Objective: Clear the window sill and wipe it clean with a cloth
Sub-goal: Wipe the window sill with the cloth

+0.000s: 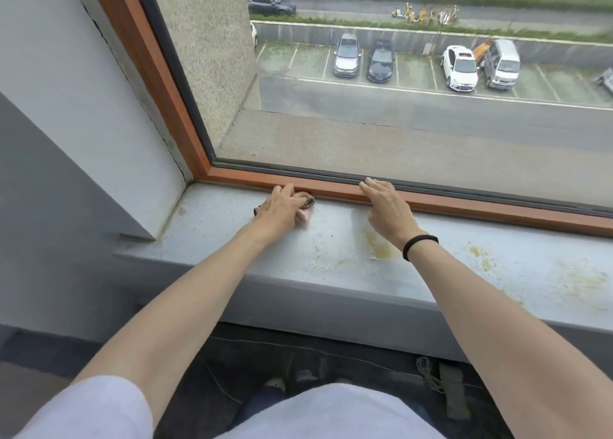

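The grey window sill (pixel 331 256) runs across the view and carries yellowish stains and specks. My left hand (pixel 282 206) presses a small pink cloth (pixel 304 213) with a dark edge onto the sill, right against the brown wooden window frame (pixel 464 203). Most of the cloth lies hidden under that hand. My right hand (pixel 384 203) rests on the lower frame bar with straight fingers and holds nothing. A black band circles its wrist.
The left wall (pixel 83 106) closes off the sill's left end. Dried yellow stains (pixel 381 246) lie near my right wrist and further right. Below the sill sits a dark floor with a coiled cord (pixel 428 372). Behind the glass is a car park.
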`<state>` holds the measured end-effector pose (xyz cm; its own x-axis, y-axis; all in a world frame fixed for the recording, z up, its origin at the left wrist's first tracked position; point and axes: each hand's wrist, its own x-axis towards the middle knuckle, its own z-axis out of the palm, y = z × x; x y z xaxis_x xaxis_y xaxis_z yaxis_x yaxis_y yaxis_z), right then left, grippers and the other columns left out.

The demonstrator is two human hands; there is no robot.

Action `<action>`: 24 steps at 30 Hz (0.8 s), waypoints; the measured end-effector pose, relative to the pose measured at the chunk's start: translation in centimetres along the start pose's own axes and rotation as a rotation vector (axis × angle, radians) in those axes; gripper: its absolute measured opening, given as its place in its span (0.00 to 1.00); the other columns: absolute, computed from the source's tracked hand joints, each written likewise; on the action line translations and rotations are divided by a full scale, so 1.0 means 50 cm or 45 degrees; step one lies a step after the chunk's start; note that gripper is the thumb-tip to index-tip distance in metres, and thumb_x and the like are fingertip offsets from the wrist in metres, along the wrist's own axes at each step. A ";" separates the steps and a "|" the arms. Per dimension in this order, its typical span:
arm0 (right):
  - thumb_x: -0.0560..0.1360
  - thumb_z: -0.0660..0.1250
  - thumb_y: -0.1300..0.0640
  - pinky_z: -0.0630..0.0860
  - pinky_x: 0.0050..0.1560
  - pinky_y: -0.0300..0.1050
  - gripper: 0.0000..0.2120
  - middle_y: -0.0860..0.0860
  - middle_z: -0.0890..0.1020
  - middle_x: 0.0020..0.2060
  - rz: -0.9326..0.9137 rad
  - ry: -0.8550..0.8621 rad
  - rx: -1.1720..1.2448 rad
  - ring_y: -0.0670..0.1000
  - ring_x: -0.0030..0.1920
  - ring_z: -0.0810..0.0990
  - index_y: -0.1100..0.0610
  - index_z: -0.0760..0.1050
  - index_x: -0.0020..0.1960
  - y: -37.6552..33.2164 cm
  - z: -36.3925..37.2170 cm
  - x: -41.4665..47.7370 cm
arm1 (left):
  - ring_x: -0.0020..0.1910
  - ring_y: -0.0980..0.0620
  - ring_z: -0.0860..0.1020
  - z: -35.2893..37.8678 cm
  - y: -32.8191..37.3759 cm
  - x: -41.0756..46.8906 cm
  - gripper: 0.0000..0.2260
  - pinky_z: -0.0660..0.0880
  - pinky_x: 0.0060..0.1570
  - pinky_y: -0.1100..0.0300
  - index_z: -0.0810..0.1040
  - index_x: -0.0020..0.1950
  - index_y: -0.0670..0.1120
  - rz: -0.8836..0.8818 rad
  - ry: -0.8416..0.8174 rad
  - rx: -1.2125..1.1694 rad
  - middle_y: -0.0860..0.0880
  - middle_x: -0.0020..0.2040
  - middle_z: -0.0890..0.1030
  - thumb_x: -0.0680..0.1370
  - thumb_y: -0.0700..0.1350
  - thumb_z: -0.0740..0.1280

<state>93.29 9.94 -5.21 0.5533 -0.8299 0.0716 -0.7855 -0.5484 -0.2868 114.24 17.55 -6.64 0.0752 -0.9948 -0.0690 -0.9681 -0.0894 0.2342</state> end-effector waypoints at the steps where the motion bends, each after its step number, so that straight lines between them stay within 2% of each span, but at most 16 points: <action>1: 0.69 0.55 0.75 0.66 0.69 0.47 0.31 0.55 0.67 0.71 0.019 -0.001 -0.018 0.53 0.72 0.62 0.61 0.66 0.71 0.010 -0.005 -0.007 | 0.54 0.47 0.66 0.009 0.006 -0.011 0.21 0.66 0.45 0.55 0.73 0.67 0.51 0.083 -0.037 -0.035 0.45 0.55 0.69 0.77 0.34 0.58; 3: 0.70 0.55 0.74 0.68 0.67 0.47 0.29 0.54 0.69 0.70 0.032 -0.008 -0.046 0.53 0.71 0.63 0.60 0.67 0.70 0.017 -0.005 -0.022 | 0.55 0.46 0.67 0.023 0.003 -0.038 0.24 0.70 0.47 0.53 0.73 0.68 0.54 0.277 -0.108 -0.105 0.45 0.55 0.70 0.77 0.33 0.58; 5: 0.72 0.55 0.74 0.64 0.69 0.45 0.28 0.55 0.68 0.71 0.026 -0.030 -0.043 0.52 0.72 0.62 0.61 0.66 0.71 0.017 0.000 -0.037 | 0.57 0.47 0.67 0.023 -0.016 -0.032 0.29 0.72 0.47 0.50 0.71 0.69 0.55 0.360 -0.115 -0.094 0.46 0.58 0.70 0.75 0.29 0.56; 8: 0.72 0.53 0.75 0.49 0.75 0.45 0.29 0.57 0.62 0.73 0.011 -0.060 -0.058 0.53 0.75 0.57 0.64 0.62 0.72 0.013 0.002 -0.040 | 0.57 0.47 0.66 0.001 -0.014 0.015 0.25 0.70 0.44 0.55 0.71 0.70 0.52 0.179 0.016 0.026 0.46 0.59 0.69 0.76 0.32 0.58; 10: 0.72 0.52 0.75 0.44 0.75 0.47 0.29 0.58 0.61 0.74 0.010 -0.072 -0.067 0.53 0.75 0.55 0.65 0.60 0.73 0.013 0.003 -0.039 | 0.57 0.47 0.66 -0.003 0.016 0.019 0.21 0.67 0.46 0.56 0.72 0.68 0.51 0.097 0.064 0.012 0.45 0.57 0.69 0.77 0.35 0.59; 11: 0.72 0.52 0.75 0.44 0.75 0.47 0.29 0.59 0.60 0.74 0.012 -0.079 -0.071 0.53 0.76 0.55 0.65 0.59 0.73 0.014 0.004 -0.040 | 0.56 0.47 0.66 0.004 0.031 0.011 0.20 0.66 0.46 0.56 0.73 0.68 0.51 0.129 0.027 -0.018 0.45 0.56 0.70 0.78 0.36 0.60; 13: 0.72 0.52 0.75 0.44 0.75 0.46 0.31 0.58 0.58 0.75 0.006 -0.098 -0.087 0.53 0.76 0.53 0.64 0.56 0.75 0.015 0.009 -0.043 | 0.54 0.46 0.67 0.026 0.043 -0.021 0.19 0.70 0.47 0.53 0.74 0.67 0.53 0.332 -0.062 -0.062 0.44 0.54 0.71 0.79 0.37 0.60; 15: 0.72 0.52 0.75 0.47 0.75 0.46 0.34 0.57 0.56 0.75 0.015 -0.102 -0.061 0.53 0.76 0.53 0.62 0.51 0.76 0.013 0.005 -0.048 | 0.54 0.45 0.68 0.030 0.023 -0.028 0.22 0.73 0.46 0.49 0.74 0.67 0.53 0.461 -0.120 -0.117 0.44 0.54 0.72 0.77 0.33 0.60; 18: 0.72 0.52 0.76 0.57 0.72 0.50 0.37 0.56 0.58 0.75 0.125 -0.145 0.018 0.59 0.75 0.55 0.58 0.46 0.77 0.005 -0.016 -0.045 | 0.55 0.45 0.68 0.009 0.001 0.031 0.21 0.73 0.47 0.51 0.73 0.68 0.52 0.290 -0.091 -0.062 0.44 0.55 0.71 0.78 0.35 0.59; 20: 0.72 0.53 0.75 0.57 0.71 0.49 0.36 0.56 0.58 0.75 0.147 -0.214 -0.009 0.60 0.74 0.56 0.58 0.48 0.77 0.006 -0.023 -0.039 | 0.55 0.45 0.68 0.006 0.013 0.049 0.18 0.70 0.45 0.53 0.76 0.66 0.51 0.175 -0.006 -0.072 0.44 0.54 0.71 0.79 0.37 0.60; 21: 0.72 0.53 0.75 0.58 0.71 0.49 0.36 0.55 0.58 0.75 0.155 -0.234 -0.012 0.61 0.74 0.57 0.58 0.49 0.77 0.009 -0.022 -0.036 | 0.54 0.45 0.68 0.009 0.023 0.040 0.17 0.69 0.43 0.54 0.77 0.65 0.50 0.200 -0.003 -0.090 0.43 0.53 0.71 0.79 0.38 0.59; 24: 0.72 0.53 0.75 0.61 0.69 0.52 0.36 0.55 0.58 0.75 0.188 -0.275 0.024 0.62 0.74 0.57 0.57 0.50 0.77 0.016 -0.017 -0.033 | 0.45 0.44 0.72 0.035 0.025 -0.035 0.19 0.70 0.39 0.56 0.81 0.59 0.47 0.568 -0.118 -0.203 0.40 0.46 0.73 0.74 0.37 0.56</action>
<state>91.53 10.77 -4.73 0.4812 -0.8585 -0.1770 -0.8577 -0.4195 -0.2972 112.48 19.25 -7.94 -0.3675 -0.9299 -0.0121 -0.8517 0.3313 0.4060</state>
